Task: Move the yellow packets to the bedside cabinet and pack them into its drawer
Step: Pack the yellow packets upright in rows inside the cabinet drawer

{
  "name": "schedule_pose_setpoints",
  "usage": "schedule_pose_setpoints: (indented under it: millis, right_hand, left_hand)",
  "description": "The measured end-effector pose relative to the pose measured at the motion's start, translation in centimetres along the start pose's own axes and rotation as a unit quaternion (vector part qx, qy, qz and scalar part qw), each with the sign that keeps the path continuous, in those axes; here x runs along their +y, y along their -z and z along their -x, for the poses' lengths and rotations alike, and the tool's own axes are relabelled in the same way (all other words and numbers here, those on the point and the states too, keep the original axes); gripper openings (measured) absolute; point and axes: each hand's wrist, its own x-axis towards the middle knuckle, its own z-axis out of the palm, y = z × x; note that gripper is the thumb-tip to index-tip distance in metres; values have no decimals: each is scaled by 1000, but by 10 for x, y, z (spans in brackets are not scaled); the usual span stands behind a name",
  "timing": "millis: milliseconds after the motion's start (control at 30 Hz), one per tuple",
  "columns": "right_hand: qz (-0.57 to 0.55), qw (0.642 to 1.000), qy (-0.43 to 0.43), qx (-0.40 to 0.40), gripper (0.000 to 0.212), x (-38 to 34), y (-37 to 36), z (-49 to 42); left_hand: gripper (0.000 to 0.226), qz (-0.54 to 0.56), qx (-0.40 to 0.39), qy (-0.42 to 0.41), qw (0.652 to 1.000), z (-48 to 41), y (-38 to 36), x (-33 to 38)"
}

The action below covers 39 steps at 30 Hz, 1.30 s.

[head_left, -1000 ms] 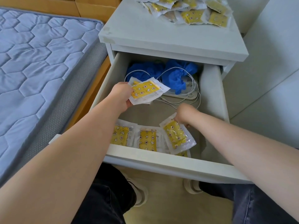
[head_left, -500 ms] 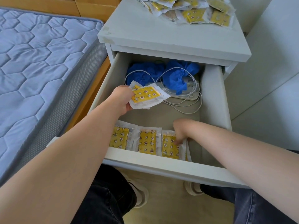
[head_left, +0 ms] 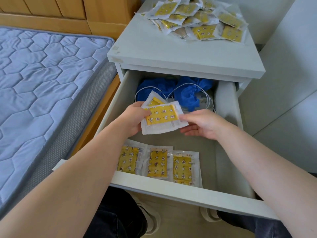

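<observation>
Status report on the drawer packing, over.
Left hand grips two packets above the drawer; right hand pinches the top one's edge. Three packets lie along the drawer front. Pile waits on cabinet top.

Left forearm (head_left: 72, 177) and right forearm (head_left: 257, 160): bare right up to the frame edge. Left hand (head_left: 133, 117) and right hand (head_left: 204, 125): bare.
Trousers: left leg (head_left: 116, 219) dark, near black. Right leg (head_left: 253, 225) reads dark blue-grey, denim-like.
Footwear: left shoe (head_left: 151, 219) and right shoe (head_left: 208, 215), both pale off-white with rounded soles, only partly visible.
</observation>
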Motion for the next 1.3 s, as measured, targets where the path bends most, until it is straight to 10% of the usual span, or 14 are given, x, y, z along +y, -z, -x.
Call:
schedule_pose_setpoints:
  millis: [200, 467, 867, 1100, 1300]
  right_hand:
    - [183, 957, 148, 171, 9, 3, 8, -8]
    - [67, 994, 74, 45, 22, 0, 9, -7]
    - [261, 954, 119, 85, 15, -2, 18, -13]
    - [613, 789, -6, -52, 26, 4, 8, -10]
    - [737, 657, -74, -139, 32, 29, -19, -2]
  left_hand:
    - [44, -112, -183, -14, 977, 8, -1, -2]
    - [49, -175, -215, -15, 961, 11, -8, -2]
    - [44, -276, -187, -81, 939, 12, -20, -12]
    - [58, -655, -215, -86, 719, -8, -23, -39]
    - [54, -746, -212, -90, 625, -14, -30, -47]
